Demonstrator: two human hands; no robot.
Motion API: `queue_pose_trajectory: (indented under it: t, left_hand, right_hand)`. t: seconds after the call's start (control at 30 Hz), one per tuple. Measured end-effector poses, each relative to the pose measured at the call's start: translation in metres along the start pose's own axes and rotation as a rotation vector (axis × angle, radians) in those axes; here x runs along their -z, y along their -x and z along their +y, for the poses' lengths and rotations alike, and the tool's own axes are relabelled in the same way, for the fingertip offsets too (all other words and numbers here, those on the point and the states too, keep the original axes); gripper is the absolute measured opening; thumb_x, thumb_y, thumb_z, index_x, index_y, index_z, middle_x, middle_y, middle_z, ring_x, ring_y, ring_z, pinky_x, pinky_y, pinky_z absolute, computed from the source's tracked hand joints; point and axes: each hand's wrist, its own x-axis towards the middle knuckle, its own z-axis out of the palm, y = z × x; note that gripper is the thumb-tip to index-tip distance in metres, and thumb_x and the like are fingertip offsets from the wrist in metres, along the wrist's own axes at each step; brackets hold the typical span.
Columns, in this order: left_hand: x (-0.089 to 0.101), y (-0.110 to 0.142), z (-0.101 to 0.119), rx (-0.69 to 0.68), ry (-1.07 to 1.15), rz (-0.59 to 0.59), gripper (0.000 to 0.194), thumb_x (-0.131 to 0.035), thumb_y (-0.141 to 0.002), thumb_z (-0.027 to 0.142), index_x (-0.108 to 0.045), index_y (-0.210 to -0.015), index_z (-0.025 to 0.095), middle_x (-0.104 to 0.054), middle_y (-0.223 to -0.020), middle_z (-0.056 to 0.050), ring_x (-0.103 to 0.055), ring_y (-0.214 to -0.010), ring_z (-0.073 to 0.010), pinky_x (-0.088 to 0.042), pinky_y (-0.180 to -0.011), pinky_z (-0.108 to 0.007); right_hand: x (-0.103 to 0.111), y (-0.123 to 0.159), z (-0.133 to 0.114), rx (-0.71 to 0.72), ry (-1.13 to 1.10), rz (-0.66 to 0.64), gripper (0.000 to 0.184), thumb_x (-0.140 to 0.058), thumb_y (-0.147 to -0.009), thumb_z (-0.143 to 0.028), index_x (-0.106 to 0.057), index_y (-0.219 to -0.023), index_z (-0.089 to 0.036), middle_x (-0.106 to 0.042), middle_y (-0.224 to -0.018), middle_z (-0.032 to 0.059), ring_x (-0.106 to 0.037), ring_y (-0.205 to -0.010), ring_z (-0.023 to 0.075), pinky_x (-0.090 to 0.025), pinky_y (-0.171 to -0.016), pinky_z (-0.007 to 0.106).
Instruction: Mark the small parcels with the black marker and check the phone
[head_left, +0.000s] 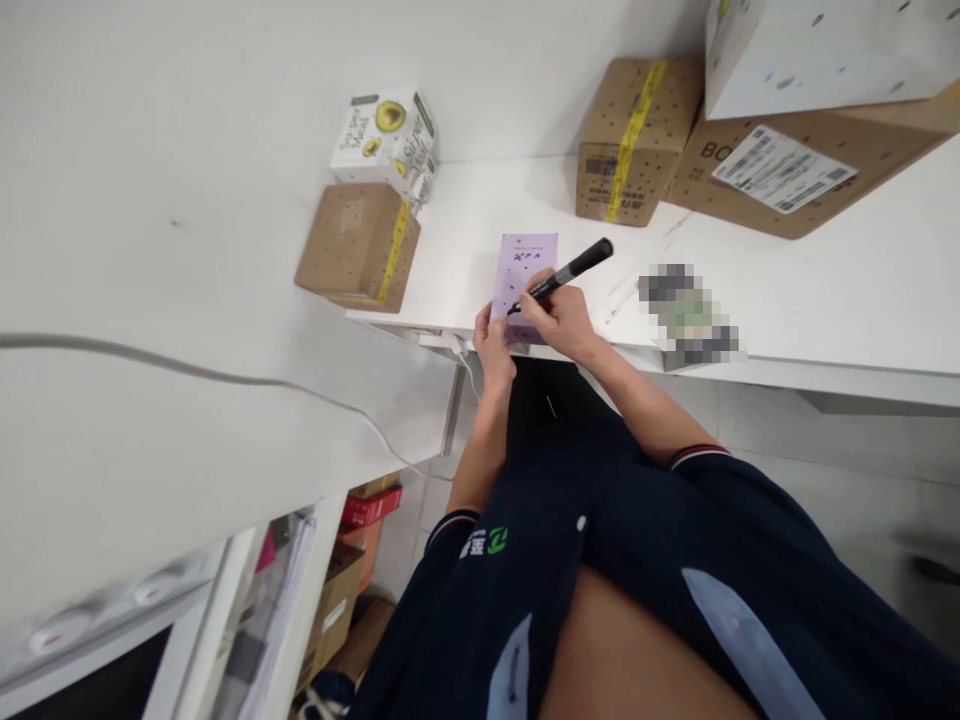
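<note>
A lilac box (517, 265) with dark marks on its top lies at the front edge of the white table. My left hand (495, 345) is closed on its lower left corner. In my right hand (561, 315) is a black marker pen (574, 268), gripped in a pinch and slanting up to the right. The pen's tip is down at the lilac surface, close to my left thumb. My right fingers partly cover the box's lower right side.
On the left stand a brown carton (352, 240) with yellow tape and a white avocado-print box (386, 135). Another taped carton (637, 140) and a larger labelled carton (810, 170) are at the back right. A pixelated object (690, 312) lies right of my hand. A grey cable (225, 372) crosses the left.
</note>
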Motion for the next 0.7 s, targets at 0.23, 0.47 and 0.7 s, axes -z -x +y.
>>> queue_pose_trajectory:
  t: [0.23,0.47,0.7]
  left_hand:
    - [0.0,0.002,0.005,0.035,-0.023,0.002,0.038,-0.066,-0.073,0.038,-0.064,-0.108,0.024,-0.068,-0.109,-0.006,-0.064,-0.097,-0.0216,-0.05,-0.06,-0.024]
    - [-0.006,0.015,0.001,0.064,-0.014,-0.002,0.037,-0.066,-0.079,0.039,-0.057,-0.112,0.026,-0.065,-0.116,-0.008,-0.063,-0.106,-0.0229,-0.051,-0.065,-0.026]
    - [-0.011,0.023,-0.008,0.076,-0.022,0.006,0.032,-0.06,-0.087,0.042,-0.052,-0.113,0.027,-0.062,-0.122,-0.007,-0.062,-0.111,-0.0206,-0.052,-0.074,-0.027]
  right_hand:
    - [0.026,0.009,0.032,-0.183,-0.161,0.397,0.036,-0.046,-0.095,-0.061,-0.049,-0.087,-0.026,-0.048,-0.059,-0.0059,-0.048,-0.049,0.0118,-0.043,-0.052,0.026]
    - [0.084,0.011,0.052,-0.526,0.708,-0.046,0.017,-0.059,-0.086,-0.032,-0.065,-0.081,-0.017,-0.074,-0.085,0.0142,-0.07,-0.086,0.0286,-0.051,-0.078,0.035]
    - [0.077,0.005,0.057,-0.675,0.983,-0.134,0.039,-0.054,-0.094,-0.041,-0.07,-0.106,-0.009,-0.073,-0.113,0.027,-0.069,-0.109,0.0376,-0.052,-0.088,0.041]
